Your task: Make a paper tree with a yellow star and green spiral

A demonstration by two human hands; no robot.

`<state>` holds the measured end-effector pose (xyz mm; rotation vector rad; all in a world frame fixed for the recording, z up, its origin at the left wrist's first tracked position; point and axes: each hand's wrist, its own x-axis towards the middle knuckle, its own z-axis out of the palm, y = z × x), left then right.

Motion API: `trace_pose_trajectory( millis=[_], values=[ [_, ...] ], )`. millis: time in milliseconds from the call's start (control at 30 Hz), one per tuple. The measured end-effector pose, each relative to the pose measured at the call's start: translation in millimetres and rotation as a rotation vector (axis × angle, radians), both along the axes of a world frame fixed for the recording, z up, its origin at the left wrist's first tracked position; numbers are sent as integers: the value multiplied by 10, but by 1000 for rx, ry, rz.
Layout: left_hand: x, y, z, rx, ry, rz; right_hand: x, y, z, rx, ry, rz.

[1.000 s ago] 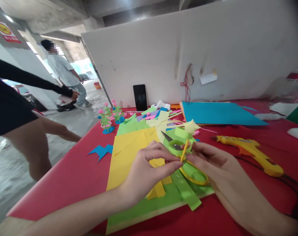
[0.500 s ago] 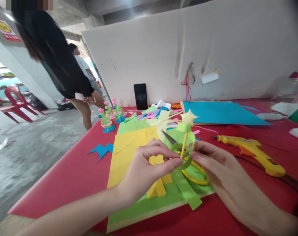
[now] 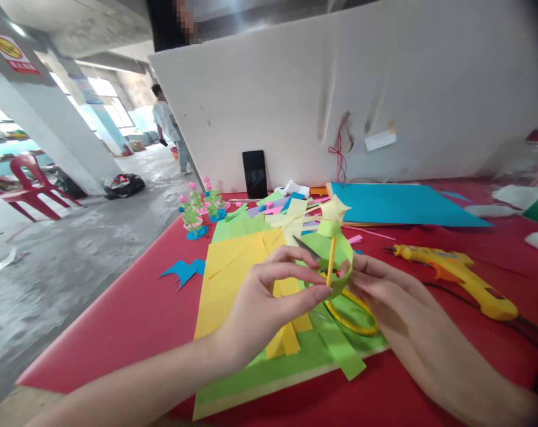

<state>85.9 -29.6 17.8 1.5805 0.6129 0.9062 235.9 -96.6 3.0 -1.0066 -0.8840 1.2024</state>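
Note:
My left hand [image 3: 269, 296] pinches the lower end of a thin yellow paper stick [image 3: 332, 258] between thumb and forefinger. A pale yellow paper star [image 3: 335, 210] tops the stick, with a light green paper band [image 3: 328, 228] just below it. My right hand [image 3: 393, 296] has its fingers closed on the right side of a curled green paper strip [image 3: 348, 252], which loops around the stick. Behind and below lie yellow-handled scissors [image 3: 358, 328], partly hidden by the hands and strip. Yellow paper [image 3: 233, 267] and green paper [image 3: 242, 379] sheets lie underneath.
A yellow glue gun [image 3: 455, 276] with its cable lies at right. Blue sheets [image 3: 393, 204], paper scraps [image 3: 291, 216] and a propped black phone [image 3: 255, 174] are at the back. Small paper plant models [image 3: 195, 216] stand near the left edge. Another person [image 3: 165, 118] stands far off.
The green strip has been drawn up and rounder about the stick. The star has shifted slightly left. The nearby person in black has moved right, mostly behind the white board.

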Motion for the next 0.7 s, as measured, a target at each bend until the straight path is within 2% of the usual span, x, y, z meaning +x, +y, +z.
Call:
trace_pose_trajectory(
  millis=[433,700],
  values=[
    [-40,18,-7,-8,81,23,-22,19,10,-47,-34,42],
    [-26,38,-7,31,52,18,-35,-11,36,-22,-107,60]
  ],
)
